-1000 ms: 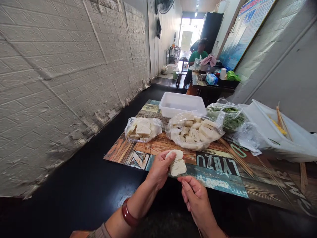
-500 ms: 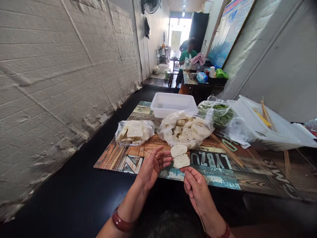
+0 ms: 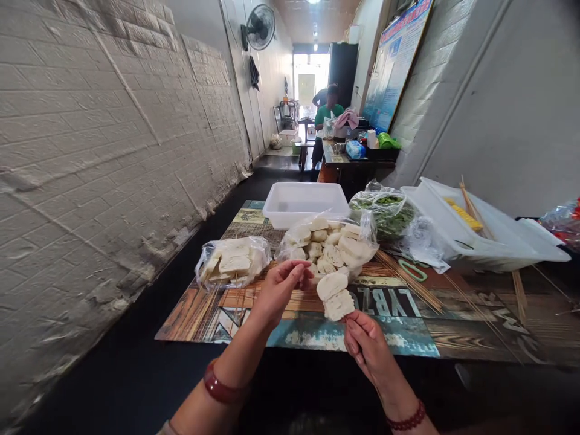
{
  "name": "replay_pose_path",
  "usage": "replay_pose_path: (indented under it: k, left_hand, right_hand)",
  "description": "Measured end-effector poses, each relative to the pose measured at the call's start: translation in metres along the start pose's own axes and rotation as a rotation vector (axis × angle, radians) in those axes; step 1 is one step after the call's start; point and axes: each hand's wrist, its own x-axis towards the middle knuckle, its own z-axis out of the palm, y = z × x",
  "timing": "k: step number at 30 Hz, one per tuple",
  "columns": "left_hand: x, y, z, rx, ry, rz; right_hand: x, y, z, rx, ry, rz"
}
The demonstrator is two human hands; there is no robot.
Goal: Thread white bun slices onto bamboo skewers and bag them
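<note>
Right hand: we see the right hand [image 3: 369, 344] pinching, thumb against fingers, at the lower end of the skewer of white slices [image 3: 336, 296]; most of its stick is hidden from us.
White slices: we count two on it, one above the other and touching, raised over the near part of the patterned tabletop [image 3: 294, 332].
Left hand: we find the left hand [image 3: 278, 290] loosely bent just beside the slices, its thumb near the forefinger, grasping nothing that we can see.
Wrists: we note a broad brown bangle [image 3: 222, 383] on the left and a red beaded bracelet [image 3: 406, 418] on the right.
Clear bags: we see the large bag of white pieces [image 3: 333, 251] beyond the hands, and the smaller bag of skewered pieces [image 3: 233, 263] to its left, sticks pointing towards us.
Tub: we see the white tub [image 3: 303, 219] behind the large bag.
Right side: we make out the bagged greens [image 3: 385, 220], loose sticks [image 3: 412, 284], green loop handles [image 3: 413, 272] and a tilted white bin [image 3: 493, 251].
Background: we see a person in green [image 3: 328, 115] at another table.
</note>
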Motion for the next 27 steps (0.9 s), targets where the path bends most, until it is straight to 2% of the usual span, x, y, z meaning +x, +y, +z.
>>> replay_pose_path:
  k: [2, 7, 10, 13, 18, 22, 25, 27]
  left_hand:
    - [0.02, 0.001, 0.008, 0.115, -0.036, 0.034]
    - [0.073, -0.008, 0.031, 0.718, -0.067, 0.227]
    - [0.097, -0.013, 0.046, 0.857, -0.064, 0.255]
    - [0.11, -0.015, 0.06, 0.956, -0.05, 0.262]
    - [0.117, -0.018, 0.075, 1.031, -0.008, 0.246]
    - [0.119, -0.02, 0.078, 0.972, 0.013, 0.241]
    - [0.12, -0.023, 0.075, 0.855, 0.008, 0.226]
    - [0.118, -0.025, 0.073, 0.752, -0.005, 0.195]
  right_hand:
    - [0.001, 0.001, -0.002, 0.017, -0.018, 0.011]
    - [0.002, 0.003, -0.004, 0.044, -0.046, 0.02]
    - [0.003, 0.004, -0.005, 0.079, -0.058, 0.013]
    - [0.004, 0.004, -0.006, 0.127, -0.077, 0.005]
    - [0.005, 0.002, -0.006, 0.167, -0.086, 0.002]
    - [0.002, 0.0, -0.008, 0.102, -0.069, -0.02]
    - [-0.007, -0.01, -0.008, -0.133, -0.009, -0.124]
    - [-0.013, -0.023, -0.008, -0.42, 0.035, -0.325]
